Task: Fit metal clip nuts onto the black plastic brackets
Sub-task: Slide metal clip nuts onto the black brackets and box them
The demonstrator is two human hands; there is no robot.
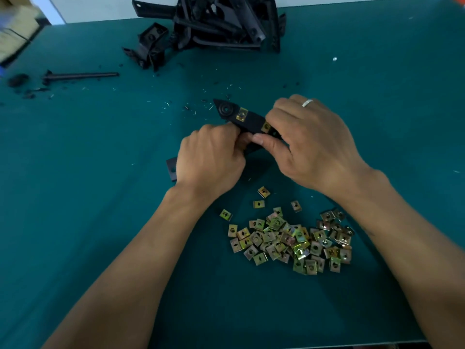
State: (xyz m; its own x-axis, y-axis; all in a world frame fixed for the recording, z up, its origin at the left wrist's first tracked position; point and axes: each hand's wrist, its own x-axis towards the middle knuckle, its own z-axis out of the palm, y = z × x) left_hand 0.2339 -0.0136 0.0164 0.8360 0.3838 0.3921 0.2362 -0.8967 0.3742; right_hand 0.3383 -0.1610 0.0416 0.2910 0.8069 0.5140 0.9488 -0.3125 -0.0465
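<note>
I judge this to be the middle of a fitting step: one black bracket [249, 122] is held up over the tabletop [100, 197], both hands clasped round its near end. My left hand [211, 157] has its fingers curled over the lower edge, and my right hand [312, 144] wraps the right part, thumb pressed against the edge where the two hands meet. Whether a loose clip sits between the fingertips I cannot tell — it would be hidden there.

Two clip nuts are already seated on this bracket: one [242, 114] just beside the round boss, the second [266, 127] touching my right fingers. A further black piece [172, 168] pokes out from under my left hand.

Next, as I read it, the move calls for thumb pressure to slide a clip squarely over the edge until its hole lines up, then a reach down to the pile of clip nuts [289, 240] near my forearms — several dozen, too overlapped to count exactly. The heap of brackets [221, 23] at the far edge is likewise too tangled to number. A black rod [80, 76] lies far left.
</note>
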